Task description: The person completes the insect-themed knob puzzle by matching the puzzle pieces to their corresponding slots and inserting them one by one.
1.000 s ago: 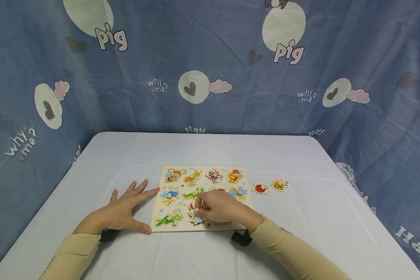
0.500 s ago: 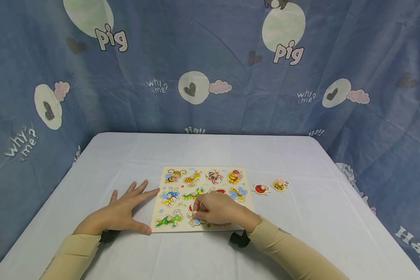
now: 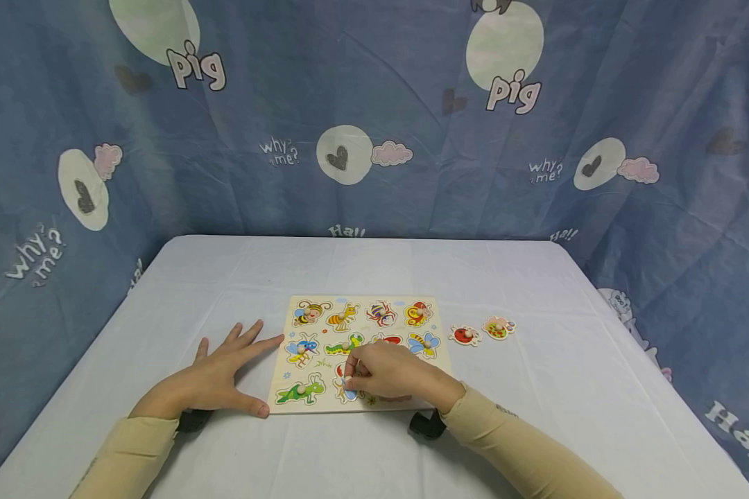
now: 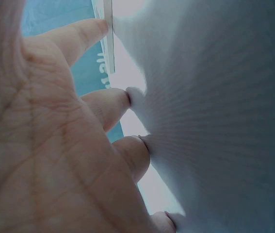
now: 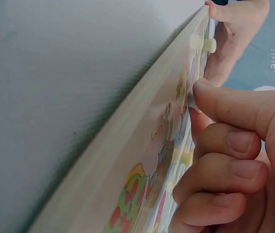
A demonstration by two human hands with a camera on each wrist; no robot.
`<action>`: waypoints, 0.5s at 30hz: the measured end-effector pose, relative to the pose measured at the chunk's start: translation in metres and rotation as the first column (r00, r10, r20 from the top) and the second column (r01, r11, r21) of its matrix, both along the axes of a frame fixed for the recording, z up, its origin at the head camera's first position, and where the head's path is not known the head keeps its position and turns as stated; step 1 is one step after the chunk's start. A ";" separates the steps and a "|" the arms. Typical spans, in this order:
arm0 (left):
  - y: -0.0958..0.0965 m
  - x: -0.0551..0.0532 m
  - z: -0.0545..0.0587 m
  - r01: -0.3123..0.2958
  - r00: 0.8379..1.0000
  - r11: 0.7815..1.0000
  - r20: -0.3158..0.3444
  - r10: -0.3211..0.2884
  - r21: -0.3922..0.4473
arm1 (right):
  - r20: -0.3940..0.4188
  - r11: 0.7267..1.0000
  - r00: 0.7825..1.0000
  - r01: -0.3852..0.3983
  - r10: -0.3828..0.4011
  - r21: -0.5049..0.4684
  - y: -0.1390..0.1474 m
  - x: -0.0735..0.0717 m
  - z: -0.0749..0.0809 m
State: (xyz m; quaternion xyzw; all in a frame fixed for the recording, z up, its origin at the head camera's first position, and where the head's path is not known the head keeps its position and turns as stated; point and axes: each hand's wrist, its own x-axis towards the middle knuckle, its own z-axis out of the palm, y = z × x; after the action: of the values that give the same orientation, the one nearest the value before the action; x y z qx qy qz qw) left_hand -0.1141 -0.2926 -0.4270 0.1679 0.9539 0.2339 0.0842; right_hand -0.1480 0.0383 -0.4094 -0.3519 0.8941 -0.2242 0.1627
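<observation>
On the table lies a wooden knob puzzle board [image 3: 331, 409] with colourful insect pieces set in it. My right hand [image 3: 387, 367] pinches the small knob of a blue-winged insect piece [image 3: 349, 396] between thumb and index finger, at the board's front middle. That piece lies about level with the board, partly covered by the fingers. In the right wrist view the other fingers [image 5: 239, 170] curl close over the board. My left hand [image 3: 218, 378] spreads its fingers at the board's left side, thumb and index fingertip against the edge, the other fingertips on the table.
Two loose pieces lie right of the board: a red ladybug [image 3: 465, 336] and a green-and-red spotted bug [image 3: 498, 328]. White cloth covers the table [image 3: 374, 270]; a blue printed curtain [image 3: 243, 194] hangs behind and at the sides. A black wrist device [image 3: 427, 425] sits under the right wrist.
The blue-winged piece, tilted a little above the board one second ago, has come down flat, and the right hand shifted slightly left with it. The left hand has stayed put.
</observation>
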 end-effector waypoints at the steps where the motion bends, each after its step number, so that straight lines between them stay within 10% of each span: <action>1: 0.000 0.000 0.000 0.001 1.000 1.000 0.001 -0.001 0.000 | 0.005 1.000 1.000 0.000 0.000 -0.003 0.001 0.000 0.000; 15: 0.000 -0.001 -0.001 0.001 1.000 1.000 -0.005 -0.001 -0.006 | 0.038 0.997 0.997 0.064 -0.062 -0.044 0.018 -0.006 0.008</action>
State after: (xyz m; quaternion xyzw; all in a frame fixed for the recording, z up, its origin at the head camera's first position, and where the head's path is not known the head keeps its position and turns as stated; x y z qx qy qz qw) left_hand -0.1151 -0.2922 -0.4279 0.1688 0.9548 0.2305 0.0827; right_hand -0.1543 0.0564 -0.4018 -0.3229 0.8963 -0.2560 0.1638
